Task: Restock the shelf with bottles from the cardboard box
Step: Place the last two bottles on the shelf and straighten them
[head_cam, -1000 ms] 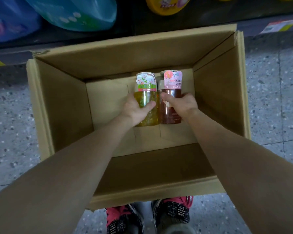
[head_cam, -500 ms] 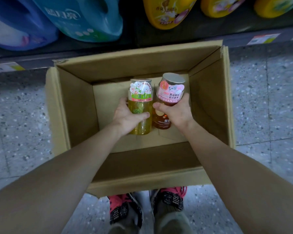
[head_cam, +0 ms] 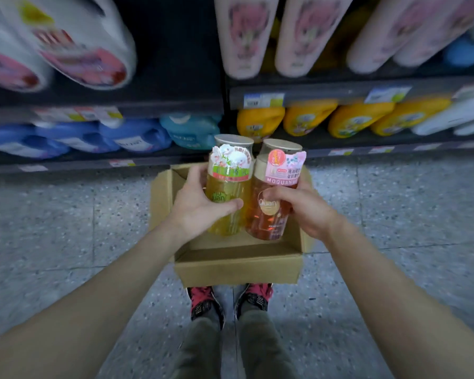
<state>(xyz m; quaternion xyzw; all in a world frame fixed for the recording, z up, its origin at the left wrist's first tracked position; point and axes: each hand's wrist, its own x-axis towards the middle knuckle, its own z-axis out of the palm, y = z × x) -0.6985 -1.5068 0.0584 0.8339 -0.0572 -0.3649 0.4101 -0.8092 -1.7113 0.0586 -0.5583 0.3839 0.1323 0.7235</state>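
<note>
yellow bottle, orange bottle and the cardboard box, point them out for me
yellow bottle (head_cam: 225, 214), head view, on its clear lower body
orange bottle (head_cam: 268, 222), head view, on its lower body
cardboard box (head_cam: 238, 269), head view, on its near outer wall

Dim, even light with soft shadows; heavy motion blur smears the shelf bottles (head_cam: 298, 36) above the hands; wide-angle bending stretches the forearms; the two held bottles' labels (head_cam: 231, 166) stay fairly sharp.

Two bottles (head_cam: 230, 192) looked like glossy clear plastic; the cardboard box (head_cam: 238, 266) was matt brown; the floor (head_cam: 66, 228) was speckled stone.
</note>
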